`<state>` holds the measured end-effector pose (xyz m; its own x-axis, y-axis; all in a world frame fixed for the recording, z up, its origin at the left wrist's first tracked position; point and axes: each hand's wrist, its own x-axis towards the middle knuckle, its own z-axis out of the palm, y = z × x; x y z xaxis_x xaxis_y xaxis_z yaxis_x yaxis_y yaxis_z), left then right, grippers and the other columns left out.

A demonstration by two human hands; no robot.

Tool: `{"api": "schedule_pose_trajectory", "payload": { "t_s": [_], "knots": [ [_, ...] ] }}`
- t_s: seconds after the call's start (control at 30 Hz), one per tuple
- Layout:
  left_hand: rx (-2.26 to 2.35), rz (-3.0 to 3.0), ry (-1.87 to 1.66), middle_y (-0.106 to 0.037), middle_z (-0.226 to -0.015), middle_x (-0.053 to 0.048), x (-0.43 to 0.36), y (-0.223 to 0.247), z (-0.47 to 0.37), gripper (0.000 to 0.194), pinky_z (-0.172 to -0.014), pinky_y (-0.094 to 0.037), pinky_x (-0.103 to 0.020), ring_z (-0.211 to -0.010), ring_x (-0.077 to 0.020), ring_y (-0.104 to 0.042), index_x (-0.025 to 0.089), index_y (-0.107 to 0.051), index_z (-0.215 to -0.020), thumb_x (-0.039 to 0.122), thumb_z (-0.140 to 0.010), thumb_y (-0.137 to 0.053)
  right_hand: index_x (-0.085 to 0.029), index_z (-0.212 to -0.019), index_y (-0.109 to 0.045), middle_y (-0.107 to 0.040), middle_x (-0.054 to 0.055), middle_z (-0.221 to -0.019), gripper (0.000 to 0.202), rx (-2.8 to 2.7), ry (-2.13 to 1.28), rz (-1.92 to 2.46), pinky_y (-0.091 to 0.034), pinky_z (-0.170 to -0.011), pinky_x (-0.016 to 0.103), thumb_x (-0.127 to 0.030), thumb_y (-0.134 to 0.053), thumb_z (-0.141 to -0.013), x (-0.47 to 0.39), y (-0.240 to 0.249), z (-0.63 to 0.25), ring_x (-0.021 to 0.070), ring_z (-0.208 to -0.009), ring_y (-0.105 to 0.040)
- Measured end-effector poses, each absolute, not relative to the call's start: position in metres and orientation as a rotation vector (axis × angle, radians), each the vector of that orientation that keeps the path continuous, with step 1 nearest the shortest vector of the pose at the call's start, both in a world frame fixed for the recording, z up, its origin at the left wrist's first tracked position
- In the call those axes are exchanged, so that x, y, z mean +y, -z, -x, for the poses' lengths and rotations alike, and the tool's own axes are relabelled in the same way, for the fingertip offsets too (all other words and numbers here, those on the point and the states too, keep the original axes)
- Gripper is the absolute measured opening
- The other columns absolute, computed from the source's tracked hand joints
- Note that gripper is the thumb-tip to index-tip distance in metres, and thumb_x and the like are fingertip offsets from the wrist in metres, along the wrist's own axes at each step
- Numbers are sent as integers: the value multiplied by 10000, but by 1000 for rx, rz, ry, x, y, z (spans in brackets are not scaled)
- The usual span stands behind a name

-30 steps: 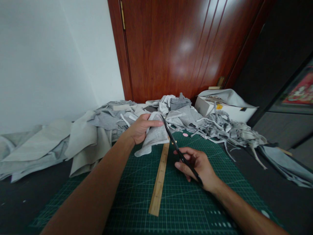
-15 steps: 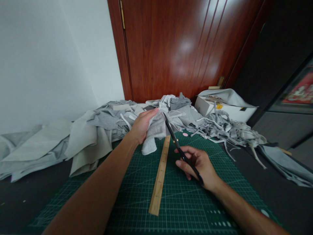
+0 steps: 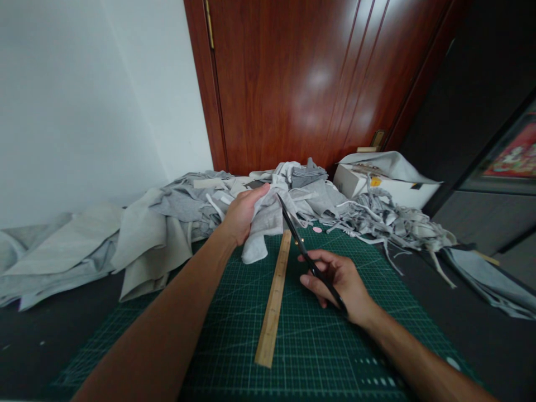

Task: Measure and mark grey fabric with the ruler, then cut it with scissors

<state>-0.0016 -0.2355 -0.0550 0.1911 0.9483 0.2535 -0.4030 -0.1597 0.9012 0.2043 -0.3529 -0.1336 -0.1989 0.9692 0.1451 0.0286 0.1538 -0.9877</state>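
My left hand [image 3: 243, 215] is closed on a light grey piece of fabric [image 3: 268, 223], which hangs down over the far part of the green cutting mat [image 3: 335, 357]. My right hand [image 3: 335, 279] grips a pair of black scissors [image 3: 309, 260] by the handles. The blades point up and away, their tips right beside the fabric's right edge; whether they touch it I cannot tell. Between my arms a wooden ruler [image 3: 271, 312] lies lengthwise on the mat, its far end just below the fabric.
Grey fabric pieces [image 3: 151, 229] are heaped along the wall and the reddish-brown door [image 3: 285, 84]. Tangled fabric strips [image 3: 397, 215] lie at the right, before a white box [image 3: 412, 192]. A small pink disc [image 3: 317, 229] rests near the mat's far edge.
Almost nothing differs. The scissors and my right hand have shifted very slightly left, and the fabric in my left hand stays nearly in place.
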Motion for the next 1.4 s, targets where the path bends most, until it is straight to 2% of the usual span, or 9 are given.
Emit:
{"api": "schedule_pose_trajectory", "payload": {
  "t_s": [0.17,0.27,0.77,1.13,1.4],
  "knots": [
    [551,-1224,-1235,-793,-823,-71,-245,49,1,329,-642,-578,-311,-676,-218,-734,122,-788,-900,201,-588,-855,-164,-1074,-677,-535,-102,-549,483,-1480,-1173,1000,-339,-355,189,-404,-901,-720,-353,135,-206,62,-365,-420],
    [559,-1252,-1211,-773,-762,-45,-248,49,2,341,-589,-556,-292,-587,-174,-686,126,-787,-912,129,-575,-844,-168,-1073,-678,-533,-102,-545,482,-1484,-1175,1012,-340,-351,193,-411,-899,-721,-354,134,-206,65,-365,-417],
    [591,-1295,-1106,-747,-739,-24,-250,48,5,362,-535,-556,-251,-567,-151,-680,107,-744,-908,99,-558,-836,-152,-1079,-683,-574,-93,-583,521,-1454,-1258,980,-392,-343,182,-360,-934,-672,-352,136,-207,58,-365,-446],
    [551,-1302,-1074,-759,-744,-38,-250,48,6,391,-545,-564,-249,-583,-156,-687,100,-764,-931,98,-548,-842,-144,-1099,-672,-549,-96,-564,496,-1490,-1216,993,-359,-351,181,-364,-900,-717,-352,136,-207,58,-367,-430],
    [543,-1309,-1064,-764,-765,-48,-250,49,7,376,-570,-562,-261,-604,-167,-699,103,-766,-948,90,-578,-828,-139,-1099,-660,-531,-94,-572,484,-1537,-1185,1027,-339,-360,188,-434,-849,-765,-354,133,-206,55,-371,-403]
  ]
}}
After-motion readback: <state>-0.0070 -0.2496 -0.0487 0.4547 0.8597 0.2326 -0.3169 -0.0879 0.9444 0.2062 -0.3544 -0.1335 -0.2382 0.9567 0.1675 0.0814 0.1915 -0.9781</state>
